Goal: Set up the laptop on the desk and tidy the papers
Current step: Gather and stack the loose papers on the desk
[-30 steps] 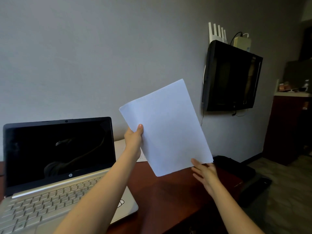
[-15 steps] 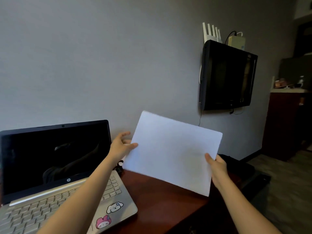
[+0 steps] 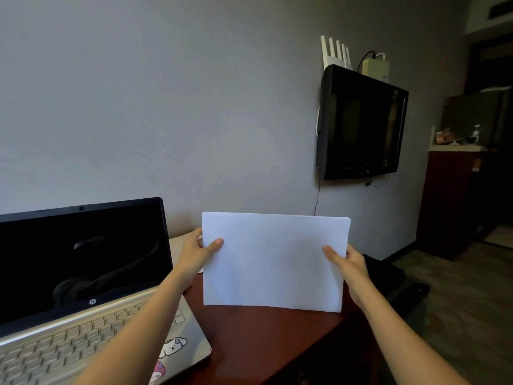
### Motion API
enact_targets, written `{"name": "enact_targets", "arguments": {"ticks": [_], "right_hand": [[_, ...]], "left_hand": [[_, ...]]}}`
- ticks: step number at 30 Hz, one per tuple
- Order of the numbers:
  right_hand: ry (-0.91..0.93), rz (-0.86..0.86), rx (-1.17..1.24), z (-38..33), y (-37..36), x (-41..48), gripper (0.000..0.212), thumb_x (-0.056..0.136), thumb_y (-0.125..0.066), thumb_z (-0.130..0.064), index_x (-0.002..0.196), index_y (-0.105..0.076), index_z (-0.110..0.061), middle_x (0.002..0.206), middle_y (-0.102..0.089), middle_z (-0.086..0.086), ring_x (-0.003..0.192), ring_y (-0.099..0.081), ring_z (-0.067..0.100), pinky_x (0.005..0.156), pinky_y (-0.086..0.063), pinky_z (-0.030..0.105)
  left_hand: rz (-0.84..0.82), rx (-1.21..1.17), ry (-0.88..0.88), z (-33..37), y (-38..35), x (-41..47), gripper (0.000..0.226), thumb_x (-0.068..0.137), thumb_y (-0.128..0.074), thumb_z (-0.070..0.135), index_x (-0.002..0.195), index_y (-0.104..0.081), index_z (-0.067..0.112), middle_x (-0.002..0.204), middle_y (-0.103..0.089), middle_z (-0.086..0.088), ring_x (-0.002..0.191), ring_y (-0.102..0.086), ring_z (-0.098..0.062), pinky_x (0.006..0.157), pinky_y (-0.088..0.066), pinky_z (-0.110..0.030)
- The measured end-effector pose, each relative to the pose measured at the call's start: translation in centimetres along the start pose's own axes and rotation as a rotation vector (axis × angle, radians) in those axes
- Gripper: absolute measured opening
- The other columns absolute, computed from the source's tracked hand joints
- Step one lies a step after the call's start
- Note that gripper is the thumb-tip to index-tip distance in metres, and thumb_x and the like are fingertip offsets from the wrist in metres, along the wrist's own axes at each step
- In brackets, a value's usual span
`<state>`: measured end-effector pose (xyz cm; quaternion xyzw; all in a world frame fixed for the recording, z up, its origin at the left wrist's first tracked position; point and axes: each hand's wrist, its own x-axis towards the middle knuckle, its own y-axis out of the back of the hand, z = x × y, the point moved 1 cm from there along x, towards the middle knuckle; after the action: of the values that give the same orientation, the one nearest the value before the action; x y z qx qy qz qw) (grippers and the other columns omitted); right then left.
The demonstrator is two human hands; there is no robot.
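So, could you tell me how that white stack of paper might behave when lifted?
The white stack of paper probably flexes, though the left hand and right hand pinch it flat. Thin, so likely light; staggered top edges suggest sheets could slide.

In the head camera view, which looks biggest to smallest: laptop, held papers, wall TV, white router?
1. laptop
2. papers
3. TV
4. router
The papers' lead over the TV may owe to nearness to the camera.
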<state>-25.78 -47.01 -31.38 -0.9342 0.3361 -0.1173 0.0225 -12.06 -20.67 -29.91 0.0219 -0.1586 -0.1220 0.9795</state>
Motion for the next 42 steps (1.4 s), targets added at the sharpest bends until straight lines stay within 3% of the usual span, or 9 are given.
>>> {"name": "enact_targets", "arguments": {"ticks": [6, 10, 17, 22, 26, 29, 34, 40, 42], "right_hand": [[0.001, 0.029, -0.020, 0.1, -0.6, 0.5, 0.027, 0.093, -0.055, -0.006, 0.119, -0.057, 0.000, 0.107, -0.061, 0.013, 0.085, -0.059, 0.025, 0.063, -0.049, 0.024], [-0.020, 0.000, -0.086, 0.9, -0.6, 0.1, 0.029, 0.092, -0.054, -0.003, 0.121, -0.055, 0.001, 0.112, -0.061, 0.014, 0.084, -0.060, 0.022, 0.068, -0.048, 0.026], [0.012, -0.004, -0.302, -0.1, -1.5, 0.0, 0.032, 0.095, -0.047, -0.002, 0.126, -0.054, 0.001, 0.122, -0.058, 0.014, 0.113, -0.055, 0.033, 0.087, -0.042, 0.033], [-0.004, 0.005, -0.264, -1.4, -3.0, -0.1, 0.024, 0.094, -0.048, -0.005, 0.116, -0.058, -0.002, 0.108, -0.060, 0.014, 0.100, -0.058, 0.031, 0.087, -0.047, 0.038], [-0.067, -0.032, -0.171, -1.7, -4.6, -1.0, 0.014, 0.093, -0.047, 0.000, 0.094, -0.059, -0.007, 0.096, -0.059, 0.014, 0.088, -0.056, 0.029, 0.074, -0.048, 0.034], [-0.098, -0.085, -0.123, -2.1, -6.0, -1.9, 0.018, 0.094, -0.044, 0.003, 0.102, -0.057, -0.004, 0.093, -0.057, 0.014, 0.087, -0.054, 0.028, 0.063, -0.044, 0.029], [-0.135, -0.145, -0.109, -2.6, -9.2, -3.4, 0.024, 0.095, -0.044, 0.001, 0.116, -0.055, 0.007, 0.100, -0.057, 0.017, 0.091, -0.054, 0.031, 0.079, -0.044, 0.035], [-0.177, -0.258, -0.028, -2.5, -14.3, -6.3, 0.028, 0.094, -0.046, 0.004, 0.120, -0.053, 0.009, 0.106, -0.057, 0.015, 0.094, -0.054, 0.027, 0.085, -0.043, 0.038], [-0.189, -0.299, -0.021, -2.4, -16.1, -7.3, 0.028, 0.093, -0.047, 0.003, 0.119, -0.053, 0.009, 0.107, -0.059, 0.017, 0.092, -0.055, 0.028, 0.079, -0.046, 0.036]], "left_hand": [[0.059, -0.002, 0.006, -0.1, -0.1, 0.3, 0.018, 0.095, -0.051, 0.007, 0.112, -0.055, 0.009, 0.108, -0.063, -0.009, 0.084, -0.062, -0.017, 0.067, -0.050, -0.024], [-0.039, 0.039, 0.035, -0.8, 0.3, -0.4, 0.025, 0.094, -0.053, 0.007, 0.119, -0.053, 0.007, 0.116, -0.063, -0.012, 0.097, -0.064, -0.027, 0.080, -0.053, -0.035], [0.091, 0.145, 0.030, 0.2, 0.9, -1.0, 0.025, 0.092, -0.051, 0.003, 0.116, -0.056, 0.007, 0.116, -0.062, -0.013, 0.097, -0.059, -0.028, 0.084, -0.048, -0.036], [0.210, 0.245, 0.004, 2.3, 2.6, -1.0, 0.038, 0.090, -0.056, 0.006, 0.126, -0.046, 0.005, 0.123, -0.056, -0.011, 0.097, -0.052, -0.021, 0.088, -0.044, -0.035], [0.252, 0.280, -0.032, 3.7, 4.2, -2.4, 0.054, 0.088, -0.050, -0.004, 0.138, -0.033, 0.008, 0.129, -0.050, -0.009, 0.106, -0.050, -0.022, 0.086, -0.039, -0.028], [0.263, 0.321, -0.049, 4.8, 5.9, -3.5, 0.060, 0.087, -0.044, -0.008, 0.142, -0.027, 0.011, 0.125, -0.051, -0.009, 0.096, -0.050, -0.020, 0.080, -0.040, -0.029], [0.296, 0.399, 0.017, 5.7, 10.1, -5.2, 0.060, 0.085, -0.045, -0.007, 0.140, -0.031, 0.011, 0.113, -0.057, -0.012, 0.089, -0.056, -0.027, 0.077, -0.043, -0.031], [0.339, 0.439, 0.094, 6.2, 16.1, -9.1, 0.066, 0.083, -0.065, 0.007, 0.140, -0.032, 0.011, 0.127, -0.051, -0.015, 0.113, -0.054, -0.032, 0.096, -0.046, -0.042], [0.356, 0.446, 0.117, 6.3, 18.1, -10.6, 0.071, 0.083, -0.068, 0.009, 0.143, -0.029, 0.010, 0.133, -0.047, -0.014, 0.117, -0.051, -0.031, 0.095, -0.043, -0.037]]}}
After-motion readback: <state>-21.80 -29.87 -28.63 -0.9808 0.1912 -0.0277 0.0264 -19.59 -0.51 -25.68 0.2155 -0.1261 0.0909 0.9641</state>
